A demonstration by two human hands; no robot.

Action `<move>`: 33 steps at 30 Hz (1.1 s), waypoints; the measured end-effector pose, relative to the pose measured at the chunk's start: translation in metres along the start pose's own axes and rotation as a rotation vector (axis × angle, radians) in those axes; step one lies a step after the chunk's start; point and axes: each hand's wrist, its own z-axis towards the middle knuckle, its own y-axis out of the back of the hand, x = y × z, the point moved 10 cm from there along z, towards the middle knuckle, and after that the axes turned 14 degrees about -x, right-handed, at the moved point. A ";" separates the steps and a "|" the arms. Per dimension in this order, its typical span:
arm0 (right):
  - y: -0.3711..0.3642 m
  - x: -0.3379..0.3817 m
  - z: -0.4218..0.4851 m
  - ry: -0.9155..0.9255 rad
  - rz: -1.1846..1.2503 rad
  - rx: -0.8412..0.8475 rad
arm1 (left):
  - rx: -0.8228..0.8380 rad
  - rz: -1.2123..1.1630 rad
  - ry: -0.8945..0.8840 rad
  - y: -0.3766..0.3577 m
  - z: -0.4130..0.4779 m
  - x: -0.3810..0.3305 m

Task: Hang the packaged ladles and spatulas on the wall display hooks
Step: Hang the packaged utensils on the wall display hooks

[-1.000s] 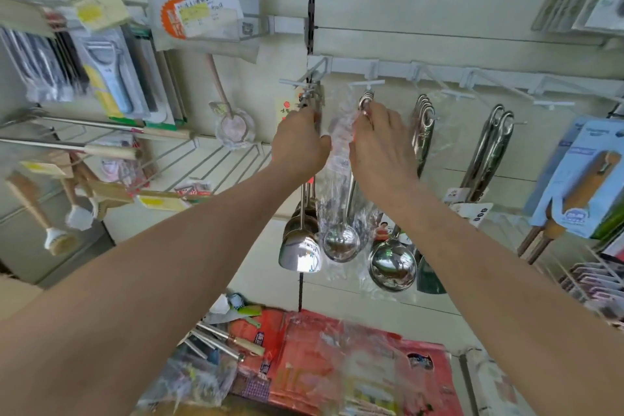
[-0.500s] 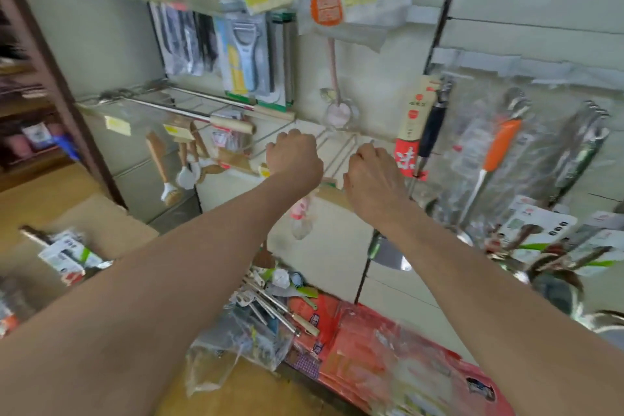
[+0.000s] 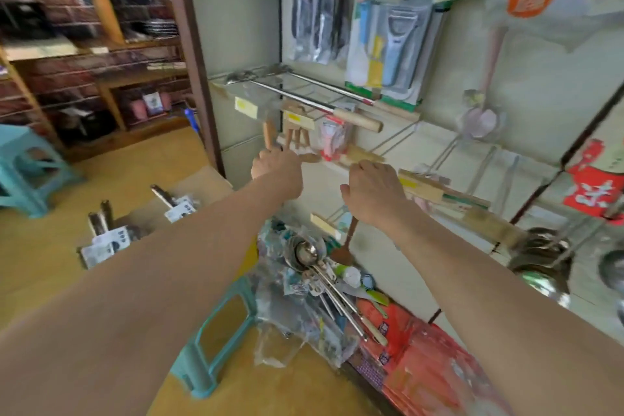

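Observation:
My left hand point(image 3: 278, 169) and my right hand point(image 3: 373, 191) hover side by side in front of the wall display, fingers loosely curled, holding nothing. Below them a pile of packaged ladles and spatulas point(image 3: 314, 280) in clear plastic lies on a teal stool point(image 3: 209, 348); a steel ladle bowl point(image 3: 305, 252) shows at the top of the pile. Hung steel ladles point(image 3: 540, 267) are at the right edge. The view is blurred by motion.
Wire hooks point(image 3: 449, 149) jut from the pale wall panels, with peelers and knives in packs point(image 3: 388, 51) above. Red packets point(image 3: 429, 368) lie on the floor along the wall. Tagged utensils point(image 3: 108, 240) rest on a cardboard box at the left, beyond it another teal stool point(image 3: 27, 165).
Both hands let go of the bagged ladle on its hook and dropped away from it. The view swung left and down, bringing the pile on the stool and the floor into sight.

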 end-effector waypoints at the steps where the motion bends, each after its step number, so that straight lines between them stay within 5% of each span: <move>1: -0.004 0.013 0.005 0.018 0.001 0.006 | 0.005 0.008 0.015 -0.002 0.003 0.017; 14: -0.038 0.187 0.060 0.249 0.137 0.082 | 0.033 -0.020 0.348 -0.009 0.012 0.225; 33: -0.130 0.362 0.117 0.540 0.344 0.265 | 0.164 0.041 0.714 -0.079 0.007 0.408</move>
